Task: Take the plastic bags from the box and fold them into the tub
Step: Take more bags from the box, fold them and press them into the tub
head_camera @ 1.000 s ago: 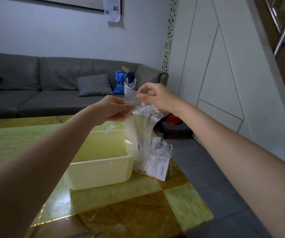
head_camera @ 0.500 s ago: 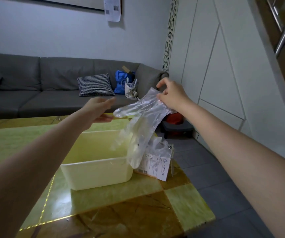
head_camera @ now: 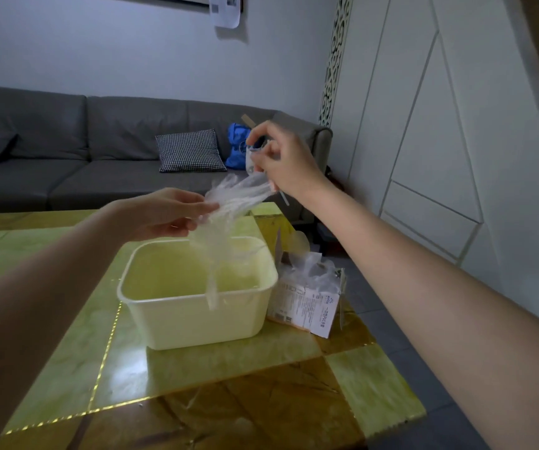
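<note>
Right now my right hand (head_camera: 286,164) pinches the clear plastic bag's (head_camera: 234,199) top; it trails down-left over the tub (head_camera: 196,306), my left hand's (head_camera: 167,211) fingers loosely gripping its middle.

- We see the right hand (head_camera: 286,160) raised above the table (head_camera: 229,378), pinching one end of a clear plastic bag (head_camera: 229,206).
- The left hand (head_camera: 167,212) holds the bag lower down, fingers fairly straight, thumb beneath.
- The bag's loose end hangs over the pale tub (head_camera: 196,306).
- Just right of the tub stands the box (head_camera: 307,306), open, with more bags bulging out.
- Behind the table we see a grey sofa (head_camera: 67,151) with a checked cushion (head_camera: 190,151).
</note>
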`<state>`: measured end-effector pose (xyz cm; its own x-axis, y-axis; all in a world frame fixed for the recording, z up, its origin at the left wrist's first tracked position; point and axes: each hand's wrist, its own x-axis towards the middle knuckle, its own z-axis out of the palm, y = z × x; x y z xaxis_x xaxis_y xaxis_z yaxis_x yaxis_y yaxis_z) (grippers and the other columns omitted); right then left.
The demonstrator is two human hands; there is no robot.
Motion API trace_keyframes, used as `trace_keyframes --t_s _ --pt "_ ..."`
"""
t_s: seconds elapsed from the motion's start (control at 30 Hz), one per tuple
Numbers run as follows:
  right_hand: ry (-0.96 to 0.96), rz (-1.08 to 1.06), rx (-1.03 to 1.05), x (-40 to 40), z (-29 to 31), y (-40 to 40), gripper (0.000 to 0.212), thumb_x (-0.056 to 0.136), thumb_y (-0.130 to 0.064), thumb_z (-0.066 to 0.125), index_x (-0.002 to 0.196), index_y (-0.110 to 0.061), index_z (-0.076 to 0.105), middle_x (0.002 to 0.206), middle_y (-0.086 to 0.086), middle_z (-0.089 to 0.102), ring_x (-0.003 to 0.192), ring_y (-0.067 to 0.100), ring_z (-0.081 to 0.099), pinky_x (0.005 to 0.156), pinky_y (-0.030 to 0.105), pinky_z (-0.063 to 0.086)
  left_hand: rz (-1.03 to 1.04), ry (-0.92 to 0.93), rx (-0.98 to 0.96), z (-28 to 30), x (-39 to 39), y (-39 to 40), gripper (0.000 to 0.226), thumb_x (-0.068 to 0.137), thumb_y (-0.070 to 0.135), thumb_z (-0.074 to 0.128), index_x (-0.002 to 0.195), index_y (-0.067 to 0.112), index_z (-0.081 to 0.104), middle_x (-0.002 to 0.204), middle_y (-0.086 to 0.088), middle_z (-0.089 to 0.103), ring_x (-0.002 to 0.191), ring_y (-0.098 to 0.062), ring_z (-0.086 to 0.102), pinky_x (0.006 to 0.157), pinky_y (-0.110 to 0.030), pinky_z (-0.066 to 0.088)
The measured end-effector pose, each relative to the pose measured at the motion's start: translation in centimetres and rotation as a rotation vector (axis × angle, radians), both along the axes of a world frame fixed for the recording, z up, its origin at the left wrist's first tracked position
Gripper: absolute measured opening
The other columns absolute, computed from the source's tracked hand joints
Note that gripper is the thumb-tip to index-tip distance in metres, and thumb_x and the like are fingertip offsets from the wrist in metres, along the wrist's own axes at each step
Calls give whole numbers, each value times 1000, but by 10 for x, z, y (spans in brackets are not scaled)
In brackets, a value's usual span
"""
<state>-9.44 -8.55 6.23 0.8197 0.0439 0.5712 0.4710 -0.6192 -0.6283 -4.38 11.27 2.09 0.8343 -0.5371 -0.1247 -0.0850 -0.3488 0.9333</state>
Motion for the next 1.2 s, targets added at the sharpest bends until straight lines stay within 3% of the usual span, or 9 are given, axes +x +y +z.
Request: trace_keyframes --t_s 0.17,0.3,0.5,0.6,0.7,0.83,0.9,1.03,1.2 --pt "266 -28 -64 18 -35 16 47 86 -43 63 121 -17 48 88 5 63 64 11 58 54 26 51 119 -195 280 -1 11 0 32 70 46 71 75 15 64 54 3 41 49 -9 36 47 -19 33" --pt "391 -36 121 32 -52 17 48 83 -13 70 124 -16 46 90 8 60 80 18 58 55 26 50 174 -221 303 -9 18 -8 39 76 49 65 74 11 63 44 5 40 47 -10 34 47 -20 32" --pt "369 -148 421 31 -60 -11 42 92 5 50 130 -9 42 97 9 60 56 15 58 43 19 47 188 -270 208 -15 24 1 35 85 40 59 63 14 55 48 3 42 47 -11 36 47 -19 34" --pt "522 -62 529 27 -55 -20 46 94 -27 57 134 -13 40 120 10 55 77 19 62 68 26 53 186 -333 159 -13 23 -6 32 87 34 59 62 14 55 49 2 48 43 -9 37 43 -19 33" --pt "707 54 460 24 -54 -8 74 73 -56 71 130 -16 46 122 5 59 105 24 61 91 36 49 145 -429 135 -9 19 -18 29 90 29 58 67 11 56 43 5 50 33 -3 35 36 -14 31" --pt "562 -3 659 28 -54 -3 41 86 -8 66 123 -4 50 88 6 62 62 15 60 56 23 49 181 -552 141 -7 21 -21 29 93 27 53 68 13 54 51 -2 52 31 -4 33 35 -15 29" --pt "464 -54 693 27 -51 -8 36 87 1 62 121 -4 51 79 5 61 61 15 55 46 17 43 226 -586 134 -7 25 -17 30 94 27 52 67 15 52 51 -3 54 30 -4 32 35 -17 28" --pt "331 -45 550 26 -52 -10 31 88 3 59 113 -14 51 71 6 61 71 23 55 43 15 40 100 -527 186 -5 22 -10 28 88 36 57 74 13 53 53 -2 55 34 -6 37 35 -17 30" --pt "177 -162 -17 27 -68 -6 26 91 0 52 107 -19 44 76 11 60 59 20 55 52 30 47 -3 -629 859 -13 32 11 39 73 44 73 96 15 60 70 3 63 64 -13 54 55 -24 38"
